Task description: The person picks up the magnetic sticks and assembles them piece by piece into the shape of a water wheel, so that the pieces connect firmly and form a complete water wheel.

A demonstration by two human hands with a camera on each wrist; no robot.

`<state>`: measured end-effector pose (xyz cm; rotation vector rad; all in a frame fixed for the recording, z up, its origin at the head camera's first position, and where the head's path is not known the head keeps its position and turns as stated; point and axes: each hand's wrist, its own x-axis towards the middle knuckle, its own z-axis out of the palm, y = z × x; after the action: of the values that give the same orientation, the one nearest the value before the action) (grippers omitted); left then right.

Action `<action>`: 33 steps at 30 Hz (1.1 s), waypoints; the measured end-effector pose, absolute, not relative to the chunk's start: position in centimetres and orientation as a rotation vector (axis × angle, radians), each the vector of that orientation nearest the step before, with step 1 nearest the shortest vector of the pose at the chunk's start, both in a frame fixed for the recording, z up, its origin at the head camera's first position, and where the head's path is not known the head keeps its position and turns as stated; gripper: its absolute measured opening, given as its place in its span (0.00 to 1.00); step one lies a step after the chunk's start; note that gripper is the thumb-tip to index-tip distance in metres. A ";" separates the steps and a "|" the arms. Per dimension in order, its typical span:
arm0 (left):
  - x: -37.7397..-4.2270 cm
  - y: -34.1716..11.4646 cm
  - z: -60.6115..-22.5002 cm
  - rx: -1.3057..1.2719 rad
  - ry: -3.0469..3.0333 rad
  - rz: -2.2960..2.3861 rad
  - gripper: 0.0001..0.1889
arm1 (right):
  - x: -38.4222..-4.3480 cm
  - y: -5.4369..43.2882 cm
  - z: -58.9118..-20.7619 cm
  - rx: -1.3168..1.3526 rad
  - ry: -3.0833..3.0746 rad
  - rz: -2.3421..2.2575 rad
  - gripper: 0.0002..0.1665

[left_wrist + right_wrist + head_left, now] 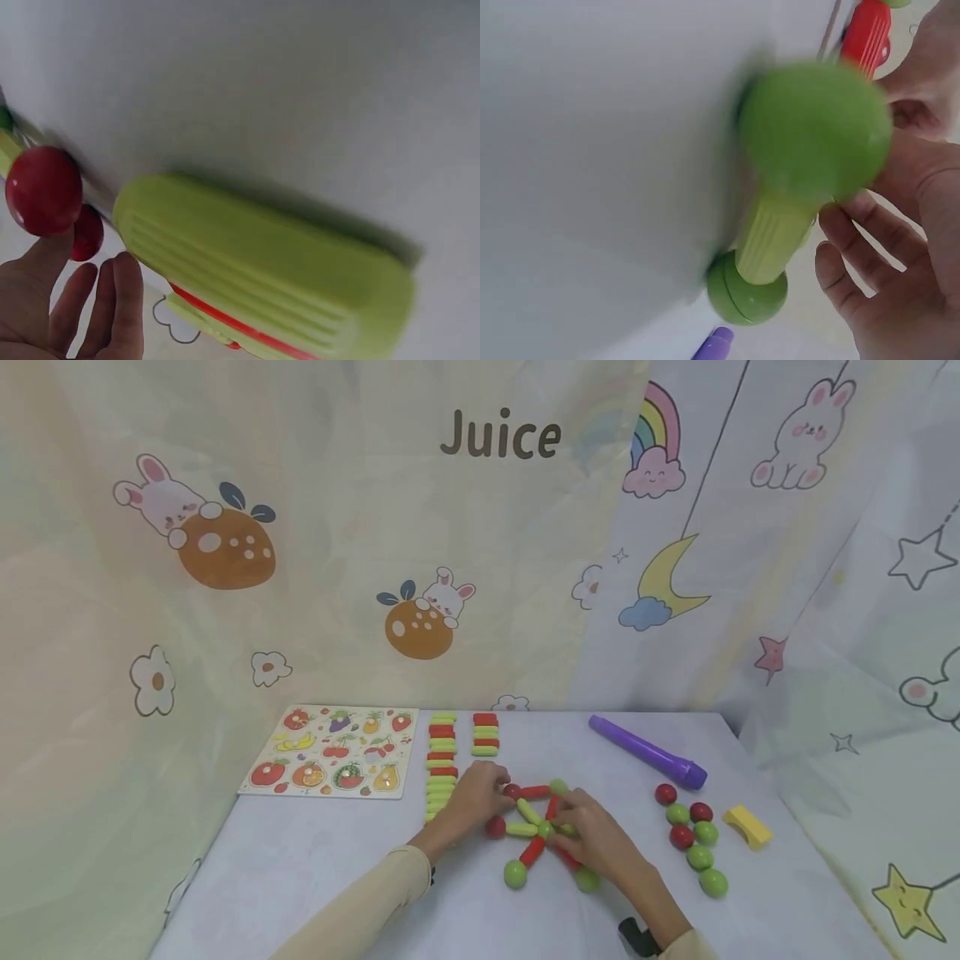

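On the far left of the table (300,893) lies a fruit board (300,792). To its right, two columns of red and yellow-green sticks run from far to near, the left column (442,783) longer than the right column (485,732).

Next comes the left hand (478,793), its fingers bent in and pinching the far red ball (512,791) of a spoked figure lying on the table at centre. Nearer, a second red ball (495,828) ends a yellow-green spoke (521,830). Red spokes run from the green hub (545,831) to two near green balls, and a red stick (535,792) reaches the far green ball (558,787).

The right hand (596,835) bends over the figure's right side, its fingers partly closed; I cannot tell what they grip.

Farther right are a purple microphone (645,750), a cluster of red and green balls (701,857) and, rightmost, a notched yellow block (747,827).
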<state>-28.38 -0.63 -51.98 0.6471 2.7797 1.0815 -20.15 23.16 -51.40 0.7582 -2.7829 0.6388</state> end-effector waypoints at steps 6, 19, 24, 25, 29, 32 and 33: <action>-30.4 -1.7 -51.1 0.671 2.760 1.164 0.22 | -20.8 23.1 -51.1 0.793 -2.868 0.720 0.12; -34.2 -2.0 -51.6 0.490 3.038 0.833 0.11 | -21.0 24.0 -51.4 0.867 -2.834 0.792 0.15; -33.6 -1.8 -52.1 0.479 3.104 0.705 0.05 | -20.7 23.5 -51.5 0.818 -2.851 0.790 0.15; -33.4 -1.7 -52.2 0.490 3.115 0.646 0.05 | -20.7 23.5 -51.5 0.815 -2.852 0.785 0.15; -32.5 -0.9 -51.9 0.558 3.151 0.406 0.11 | -20.6 23.6 -51.5 0.804 -2.849 0.773 0.15; -31.7 -0.6 -51.3 0.561 3.142 0.456 0.10 | -20.6 23.7 -51.6 0.799 -2.848 0.771 0.15; -31.3 -0.6 -51.1 0.548 3.124 0.536 0.08 | -20.6 23.7 -51.7 0.798 -2.845 0.779 0.16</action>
<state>-31.34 -0.60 -51.12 0.5483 3.1242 0.5365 -20.62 23.70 -51.66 0.7978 -2.8445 0.7789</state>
